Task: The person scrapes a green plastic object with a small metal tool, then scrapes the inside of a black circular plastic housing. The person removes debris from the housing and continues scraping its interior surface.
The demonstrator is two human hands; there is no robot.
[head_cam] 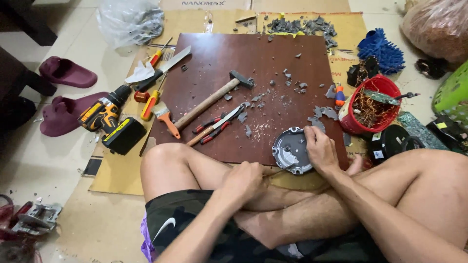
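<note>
R grip (319, 148) clamped over round grey part (291, 151)

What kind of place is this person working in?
Probably a home floor used as a makeshift workshop: a brown board on cardboard over floor tiles, a hammer and cordless drill scattered about, slippers beside them.

A round grey metal disc (291, 150), ribbed and notched, lies flat at the brown board's near edge.
</note>
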